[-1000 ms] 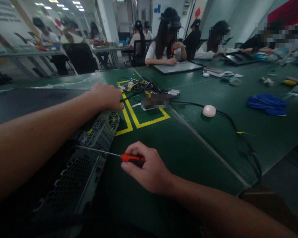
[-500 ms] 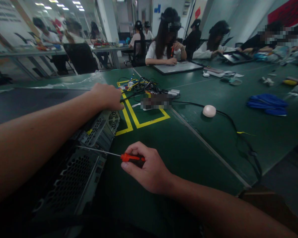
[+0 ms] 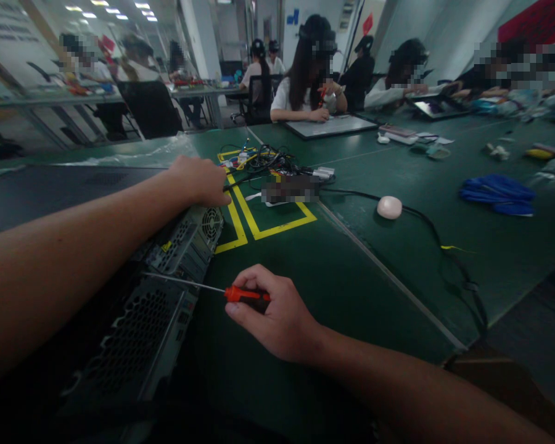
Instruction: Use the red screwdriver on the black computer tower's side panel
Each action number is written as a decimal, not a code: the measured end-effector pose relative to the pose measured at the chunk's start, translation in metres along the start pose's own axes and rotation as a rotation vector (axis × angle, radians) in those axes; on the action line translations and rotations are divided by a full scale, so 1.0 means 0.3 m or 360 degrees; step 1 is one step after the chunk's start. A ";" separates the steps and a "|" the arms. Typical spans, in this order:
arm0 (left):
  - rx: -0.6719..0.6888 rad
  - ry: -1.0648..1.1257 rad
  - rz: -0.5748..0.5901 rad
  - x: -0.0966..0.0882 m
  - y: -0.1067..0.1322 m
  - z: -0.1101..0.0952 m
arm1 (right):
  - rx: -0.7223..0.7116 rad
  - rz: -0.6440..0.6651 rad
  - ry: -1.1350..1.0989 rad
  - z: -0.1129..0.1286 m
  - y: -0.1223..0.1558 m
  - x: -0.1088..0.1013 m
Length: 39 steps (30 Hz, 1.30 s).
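My right hand (image 3: 275,314) is closed around the red and black handle of a screwdriver (image 3: 247,296). Its long metal shaft points left, and the tip meets the rear side of a dark desktop computer case (image 3: 134,336); what exactly it touches is too small to tell. That rear side has a honeycomb vent, a round fan grille and several ports. At the far rear corner of the case, my left hand (image 3: 201,179) grips the edge with curled fingers, its fingertips partly hidden. My left forearm reaches across the case and covers part of it.
Beyond the case lies a tangle of cables (image 3: 275,161) by yellow tape marks (image 3: 282,231) on the green table (image 3: 351,296). A pale rounded object (image 3: 389,208) sits beside a black cable, with a blue bundle (image 3: 497,194) farther right. Across the table, people work on flat panels.
Hardly anything differs. Both hands, the screwdriver and the case keep their places; people in the background shift slightly.
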<state>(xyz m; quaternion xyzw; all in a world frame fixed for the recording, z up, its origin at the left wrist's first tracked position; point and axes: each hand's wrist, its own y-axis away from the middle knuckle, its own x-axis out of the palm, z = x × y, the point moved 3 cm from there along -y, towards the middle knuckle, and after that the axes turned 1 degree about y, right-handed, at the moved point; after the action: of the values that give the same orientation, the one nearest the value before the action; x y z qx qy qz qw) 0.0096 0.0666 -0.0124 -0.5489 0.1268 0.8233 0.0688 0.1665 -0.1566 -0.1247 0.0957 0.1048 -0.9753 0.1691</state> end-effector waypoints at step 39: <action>0.0045 -0.0019 -0.0002 0.002 -0.003 0.006 | 0.0041 0.0029 -0.0052 -0.005 0.002 0.003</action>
<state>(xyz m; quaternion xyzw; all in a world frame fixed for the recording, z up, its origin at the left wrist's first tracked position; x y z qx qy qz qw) 0.0080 0.0680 -0.0124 -0.5431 0.1376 0.8247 0.0779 0.1661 -0.1573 -0.1263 0.0829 0.0885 -0.9764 0.1785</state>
